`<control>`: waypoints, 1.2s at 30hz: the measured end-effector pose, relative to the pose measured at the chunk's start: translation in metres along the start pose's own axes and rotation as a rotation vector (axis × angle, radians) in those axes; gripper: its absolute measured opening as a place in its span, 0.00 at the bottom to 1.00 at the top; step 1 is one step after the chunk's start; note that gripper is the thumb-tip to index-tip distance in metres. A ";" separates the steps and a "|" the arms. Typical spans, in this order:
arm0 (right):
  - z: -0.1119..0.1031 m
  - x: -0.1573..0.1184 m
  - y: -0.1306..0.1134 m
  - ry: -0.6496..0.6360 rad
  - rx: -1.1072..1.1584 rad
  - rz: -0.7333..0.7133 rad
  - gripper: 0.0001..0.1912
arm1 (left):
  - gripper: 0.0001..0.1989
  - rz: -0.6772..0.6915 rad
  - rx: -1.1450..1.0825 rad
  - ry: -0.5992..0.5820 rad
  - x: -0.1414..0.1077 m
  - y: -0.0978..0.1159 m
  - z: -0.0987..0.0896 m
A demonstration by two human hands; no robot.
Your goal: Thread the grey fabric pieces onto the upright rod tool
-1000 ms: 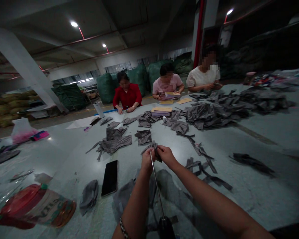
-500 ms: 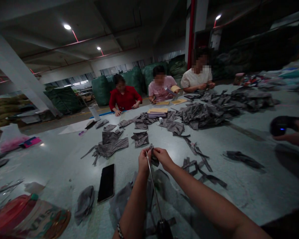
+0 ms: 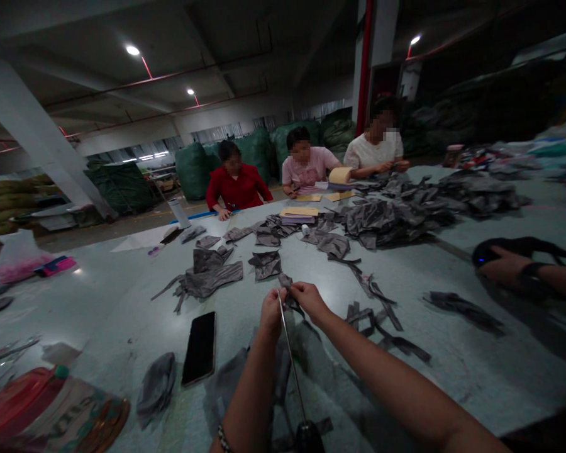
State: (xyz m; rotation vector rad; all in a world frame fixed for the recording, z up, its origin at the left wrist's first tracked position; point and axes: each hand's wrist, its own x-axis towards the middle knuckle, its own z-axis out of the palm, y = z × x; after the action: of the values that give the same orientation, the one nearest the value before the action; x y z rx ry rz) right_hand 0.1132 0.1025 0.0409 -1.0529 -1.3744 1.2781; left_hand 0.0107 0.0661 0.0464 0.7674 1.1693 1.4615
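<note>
Left hand closes around the upright steel rod near its tip. Right hand firmly pinches the grey fabric strip, keeping it close beside the rod.

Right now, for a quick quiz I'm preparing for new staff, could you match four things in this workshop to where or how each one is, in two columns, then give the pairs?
Things:
1. black smartphone
2. metal rod
3. grey fabric strip
4. green sacks

Places or states:
A. behind the person in the red top
B. between the left hand and right hand
C. flat on the table
D. slanting up from a black base

Pairs: 1C, 2D, 3B, 4A
</note>
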 end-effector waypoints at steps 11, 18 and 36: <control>0.005 0.009 -0.007 0.087 -0.339 -0.157 0.11 | 0.21 0.084 -0.112 0.077 0.012 0.011 -0.003; 0.016 0.006 -0.037 0.166 -0.503 -0.305 0.10 | 0.17 0.192 0.002 0.068 0.016 0.032 -0.011; 0.021 -0.031 -0.051 0.133 -0.329 -0.534 0.11 | 0.10 0.510 0.088 0.257 -0.028 0.023 0.006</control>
State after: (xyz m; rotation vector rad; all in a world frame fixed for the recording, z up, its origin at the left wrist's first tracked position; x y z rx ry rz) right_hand 0.0982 0.0644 0.0892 -0.8787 -1.6539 0.5960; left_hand 0.0150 0.0420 0.0736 1.0113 1.2948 1.9848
